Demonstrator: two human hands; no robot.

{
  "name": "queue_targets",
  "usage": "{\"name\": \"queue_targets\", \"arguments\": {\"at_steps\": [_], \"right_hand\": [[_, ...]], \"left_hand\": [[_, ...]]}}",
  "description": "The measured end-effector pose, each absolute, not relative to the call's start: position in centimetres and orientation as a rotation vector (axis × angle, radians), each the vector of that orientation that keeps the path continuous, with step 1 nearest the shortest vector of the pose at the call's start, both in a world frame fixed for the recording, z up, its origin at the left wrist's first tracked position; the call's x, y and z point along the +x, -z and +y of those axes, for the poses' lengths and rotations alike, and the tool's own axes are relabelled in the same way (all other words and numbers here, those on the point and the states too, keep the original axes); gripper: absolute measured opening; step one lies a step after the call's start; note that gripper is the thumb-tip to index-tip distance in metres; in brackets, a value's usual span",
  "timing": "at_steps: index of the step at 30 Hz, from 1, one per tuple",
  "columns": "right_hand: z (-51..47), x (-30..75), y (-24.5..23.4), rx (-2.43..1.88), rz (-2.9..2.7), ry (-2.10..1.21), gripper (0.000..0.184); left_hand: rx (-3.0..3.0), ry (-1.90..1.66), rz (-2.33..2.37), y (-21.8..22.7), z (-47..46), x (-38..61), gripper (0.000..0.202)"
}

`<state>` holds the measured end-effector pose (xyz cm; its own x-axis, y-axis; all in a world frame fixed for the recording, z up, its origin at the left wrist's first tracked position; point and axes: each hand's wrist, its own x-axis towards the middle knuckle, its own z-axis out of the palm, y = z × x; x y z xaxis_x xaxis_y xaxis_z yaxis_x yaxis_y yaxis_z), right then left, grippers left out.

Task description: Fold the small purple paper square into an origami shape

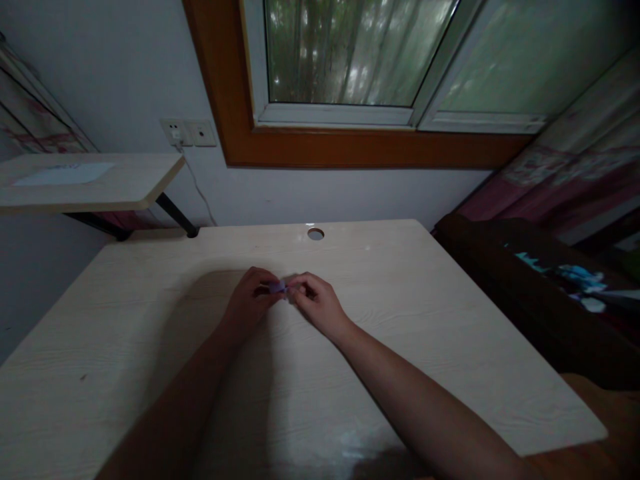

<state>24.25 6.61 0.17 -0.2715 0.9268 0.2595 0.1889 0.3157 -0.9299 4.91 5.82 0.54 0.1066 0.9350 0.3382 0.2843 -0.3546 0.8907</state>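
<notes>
While I've got both hands out over the pale wood-look desk, there's a small purple piece caught right between them, a bit short of the back edge. My left hand is pinching it, thumb on the near side and fingers curled over from the far side. My right hand has thumb and fingertips drawn together on its right end, so the two hands are almost touching. Honestly can't tell what the thing is; it's tiny, dim and mostly covered by my fingers.

Behind my hands and slightly to the right there's a round hole in the desktop, close to the back edge. Over on the left, a raised shelf on black legs has a sheet of paper lying on it. A white cable hangs from the wall socket behind that, and the wood-framed window is straight ahead. My arms throw a big soft shadow across the desk's left half.
</notes>
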Motion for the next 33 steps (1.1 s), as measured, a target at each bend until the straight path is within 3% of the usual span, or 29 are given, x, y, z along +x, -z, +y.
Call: {"name": "queue_targets", "arguments": {"at_steps": [20, 33], "right_hand": [[6.83, 24.32, 0.20, -0.979, -1.671, -0.890, 0.011], [6.86, 24.19, 0.13, -0.993, -1.623, -0.913, 0.009]], "left_hand": [[1.807, -1.460, 1.249, -0.65, 5.80, 4.57, 0.005], [1.820, -1.184, 1.216, -0.55, 5.77, 4.91, 0.026]]}}
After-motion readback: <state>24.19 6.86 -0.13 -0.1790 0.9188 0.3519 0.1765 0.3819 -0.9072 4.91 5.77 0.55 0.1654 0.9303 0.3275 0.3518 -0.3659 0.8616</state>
